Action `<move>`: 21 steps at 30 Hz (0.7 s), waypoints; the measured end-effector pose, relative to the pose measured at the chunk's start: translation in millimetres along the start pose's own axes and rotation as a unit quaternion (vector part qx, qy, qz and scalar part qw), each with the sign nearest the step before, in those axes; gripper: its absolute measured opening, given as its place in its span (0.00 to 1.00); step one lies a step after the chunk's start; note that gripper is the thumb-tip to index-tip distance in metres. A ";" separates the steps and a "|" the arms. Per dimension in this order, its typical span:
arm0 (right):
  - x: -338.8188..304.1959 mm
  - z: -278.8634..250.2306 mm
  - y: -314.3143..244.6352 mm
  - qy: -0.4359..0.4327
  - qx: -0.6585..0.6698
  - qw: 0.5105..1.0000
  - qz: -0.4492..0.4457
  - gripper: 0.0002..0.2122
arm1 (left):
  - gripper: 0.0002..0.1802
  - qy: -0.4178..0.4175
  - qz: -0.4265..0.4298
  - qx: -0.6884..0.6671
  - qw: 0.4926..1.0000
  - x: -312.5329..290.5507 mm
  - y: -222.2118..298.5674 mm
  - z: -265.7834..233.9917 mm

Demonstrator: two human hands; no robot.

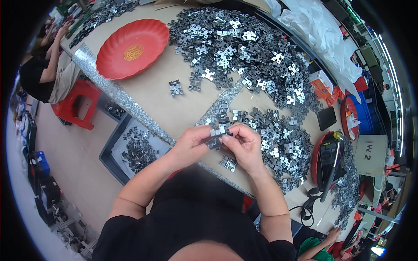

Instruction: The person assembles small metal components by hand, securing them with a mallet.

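Close to the table's near edge, my left hand (190, 142) and my right hand (246, 147) meet, both closed with pinched fingers. Between them are small silver metal pieces (219, 131), notched and plate-like; the fingers partly hide them, so I cannot tell how they fit together. Just below my right hand, a small group of similar pieces (228, 163) lies on the table. A pile of loose metal pieces (278, 141) spreads to the right of my right hand. Farther back is a much larger heap (235, 48) of the same kind.
A red scalloped plate (133, 50) rests at the far left. Several joined pieces (176, 88) lie beside it. Below the table edge stands a grey bin (114, 150) with more pieces. To the right are a black pad (326, 118) and a lamp-like tool (333, 167). Other people work nearby.
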State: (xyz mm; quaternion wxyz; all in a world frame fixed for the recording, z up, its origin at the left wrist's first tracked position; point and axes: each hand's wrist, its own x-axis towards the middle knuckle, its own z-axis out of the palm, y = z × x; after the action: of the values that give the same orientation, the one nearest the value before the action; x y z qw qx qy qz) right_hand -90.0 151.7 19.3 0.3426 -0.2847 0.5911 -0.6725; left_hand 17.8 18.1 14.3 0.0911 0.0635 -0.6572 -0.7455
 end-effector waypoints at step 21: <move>-103.4 -99.5 -63.5 0.474 -0.617 0.621 -0.093 0.09 | 0.13 0.267 0.122 0.607 0.738 -88.5 11.3 -211.3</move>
State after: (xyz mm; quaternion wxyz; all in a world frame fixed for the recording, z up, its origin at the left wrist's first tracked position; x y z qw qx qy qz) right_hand -113.9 298.0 70.6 -0.3061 -0.1243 0.9178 -0.2203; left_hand 150.1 -168.4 -3.8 0.2953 0.2206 -0.9214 -0.1235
